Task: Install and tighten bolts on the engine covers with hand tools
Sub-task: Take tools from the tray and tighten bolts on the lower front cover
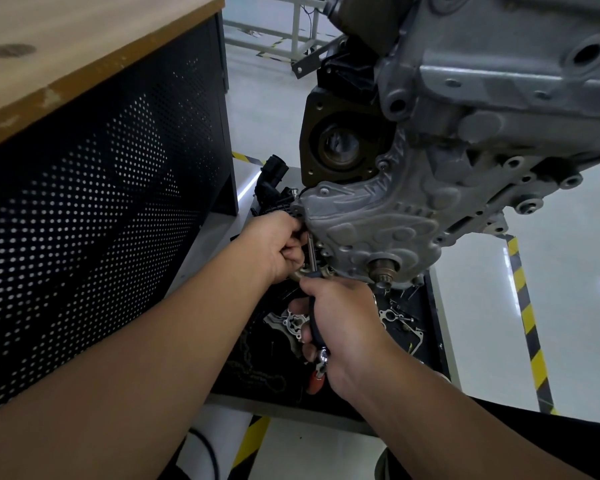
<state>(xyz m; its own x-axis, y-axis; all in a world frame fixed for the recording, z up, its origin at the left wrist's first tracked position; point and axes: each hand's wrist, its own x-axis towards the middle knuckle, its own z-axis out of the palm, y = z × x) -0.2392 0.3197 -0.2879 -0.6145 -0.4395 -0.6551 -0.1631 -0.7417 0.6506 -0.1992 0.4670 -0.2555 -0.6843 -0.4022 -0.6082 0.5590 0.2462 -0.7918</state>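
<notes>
two bare hands work at the lower left edge of a grey engine cover (371, 216), seen from the head camera looking down along both forearms. the left hand (278, 247) is curled shut around the upper end of a thin metal extension bar (311, 249), pressed against the cover's left rim where a bolt would sit; the bolt itself is hidden behind the fingers. the right hand (340, 327) sits nearer and lower, closed in a fist around the black handle of a ratchet (315, 332), whose chrome end and a red part show just below the fist. the bar runs from the ratchet up to the left hand. the cover hangs on the engine (499, 81), which fills the upper right and tilts away to the far side. a crank stub (383, 270) sticks out of the cover's bottom, just right of the hands. under the engine lies a dark tray (433, 323) with loose parts, a chain (257, 372) at its left and small bolts at its right. on the left stands a bench (84, 39) with a wooden top and a black perforated side. yellow and black tape (527, 317) marks the pale floor on the right.
</notes>
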